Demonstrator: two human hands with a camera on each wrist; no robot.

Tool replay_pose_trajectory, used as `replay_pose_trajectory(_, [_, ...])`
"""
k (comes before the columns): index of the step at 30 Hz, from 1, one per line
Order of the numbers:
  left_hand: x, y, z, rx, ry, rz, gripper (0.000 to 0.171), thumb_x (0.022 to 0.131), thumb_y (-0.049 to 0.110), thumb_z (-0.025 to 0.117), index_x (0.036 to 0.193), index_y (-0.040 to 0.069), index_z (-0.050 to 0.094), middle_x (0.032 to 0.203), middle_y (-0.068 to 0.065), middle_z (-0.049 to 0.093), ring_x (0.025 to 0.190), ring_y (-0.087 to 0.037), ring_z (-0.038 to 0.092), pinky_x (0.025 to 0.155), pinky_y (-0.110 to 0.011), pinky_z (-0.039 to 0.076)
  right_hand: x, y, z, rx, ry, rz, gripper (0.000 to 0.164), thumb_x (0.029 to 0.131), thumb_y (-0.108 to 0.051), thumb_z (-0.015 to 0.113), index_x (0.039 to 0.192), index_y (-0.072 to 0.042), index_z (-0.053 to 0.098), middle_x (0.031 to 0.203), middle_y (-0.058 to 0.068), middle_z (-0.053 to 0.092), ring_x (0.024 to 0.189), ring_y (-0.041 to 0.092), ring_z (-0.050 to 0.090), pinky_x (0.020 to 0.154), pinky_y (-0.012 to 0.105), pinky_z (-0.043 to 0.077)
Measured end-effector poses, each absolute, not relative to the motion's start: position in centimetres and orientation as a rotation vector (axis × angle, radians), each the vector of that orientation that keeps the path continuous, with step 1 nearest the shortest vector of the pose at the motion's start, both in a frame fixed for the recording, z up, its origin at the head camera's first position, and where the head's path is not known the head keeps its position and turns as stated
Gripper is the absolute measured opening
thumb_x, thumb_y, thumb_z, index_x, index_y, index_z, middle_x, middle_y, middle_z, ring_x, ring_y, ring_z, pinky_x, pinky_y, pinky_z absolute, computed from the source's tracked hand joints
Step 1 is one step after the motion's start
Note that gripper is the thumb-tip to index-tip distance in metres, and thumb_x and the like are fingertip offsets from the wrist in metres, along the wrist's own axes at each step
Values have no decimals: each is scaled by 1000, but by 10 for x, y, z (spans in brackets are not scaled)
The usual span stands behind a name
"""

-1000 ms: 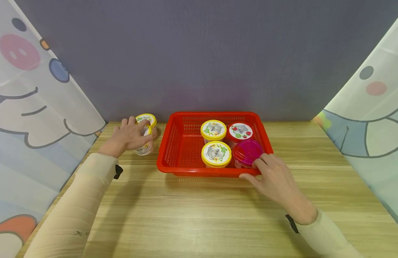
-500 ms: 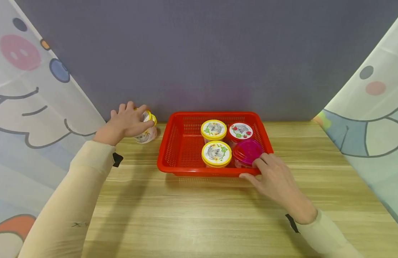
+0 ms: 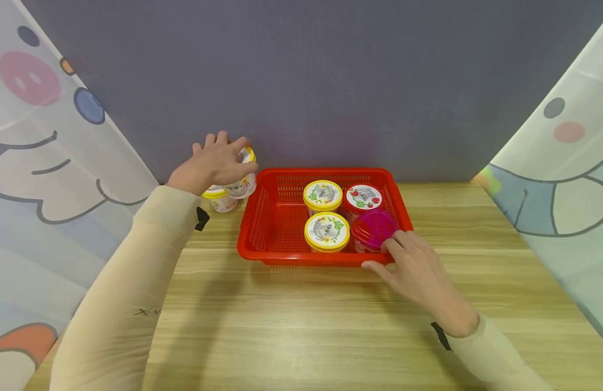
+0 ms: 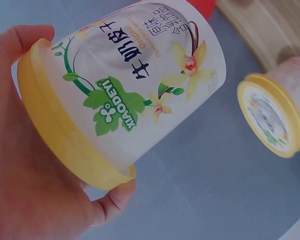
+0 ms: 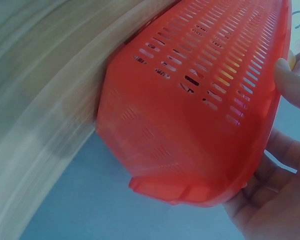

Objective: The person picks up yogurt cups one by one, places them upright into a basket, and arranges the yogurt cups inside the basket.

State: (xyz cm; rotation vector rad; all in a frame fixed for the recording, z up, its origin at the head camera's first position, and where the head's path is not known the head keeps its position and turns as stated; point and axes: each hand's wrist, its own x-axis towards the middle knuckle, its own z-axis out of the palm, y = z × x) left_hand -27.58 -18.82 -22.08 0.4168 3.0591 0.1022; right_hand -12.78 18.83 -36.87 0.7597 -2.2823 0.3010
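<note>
My left hand [image 3: 215, 165] grips a yellow-lidded dessert cup [image 3: 242, 187] by its lid, fingers and thumb round the rim. The cup is raised just outside the left end of a red plastic basket [image 3: 281, 257]. In the left wrist view its white side shows printed flowers and a green leaf. Another yellow-lidded cup [image 3: 223, 202] stands on the table below and left of it. My right hand [image 3: 418, 271] holds the basket's front right corner, thumb outside, fingers over the rim. Inside the basket's right half sit two yellow-lidded cups [image 3: 327, 232], a red-rimmed cup [image 3: 363, 197] and a magenta-lidded cup [image 3: 375, 228].
The basket stands on a wood-grain table [image 3: 301, 326], close to a grey back wall [image 3: 301, 81]. Its left half shows bare red mesh floor [image 3: 287, 225]. Cartoon-printed curtains [image 3: 42, 163] flank the table on both sides.
My left hand has taken hold of the front cup of the left pair, lifted it and carried it right towards the basket. The right hand stays on the rim.
</note>
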Motion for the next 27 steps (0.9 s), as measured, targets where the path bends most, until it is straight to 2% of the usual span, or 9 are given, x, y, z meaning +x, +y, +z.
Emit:
replay_pose_trajectory(5, [-284,-170,-213,435,3040,84,70,95,54,36,158,24,28,156,-29,21,137,-50,23,101,-72,21,-127,187,-370,756,-2297,297,77,97,-73,35,74,-4,58,70,2,44,65,19,40,60,33,36])
replay_pose_trajectory(10, [-289,-151,-212,438,3042,81,71,95,52,38,160,25,28,159,-27,20,140,-48,21,105,-72,19,-127,186,-369,750,-2296,302,75,97,-73,35,74,-5,58,70,1,44,66,18,40,60,33,35])
replay_pose_trajectory(22, [-303,-122,-245,425,2969,139,71,96,56,43,160,28,27,164,-22,12,147,-46,13,112,-71,12,-125,183,-370,747,-2310,302,76,97,-74,32,73,-6,57,71,0,42,66,18,40,60,32,35])
replay_pose_trajectory(27, [-305,-115,-255,438,2955,145,73,96,58,45,160,27,28,163,-22,16,145,-45,17,111,-69,15,-125,183,-370,752,-2307,301,76,97,-74,32,72,-6,56,71,1,42,66,18,39,60,32,35])
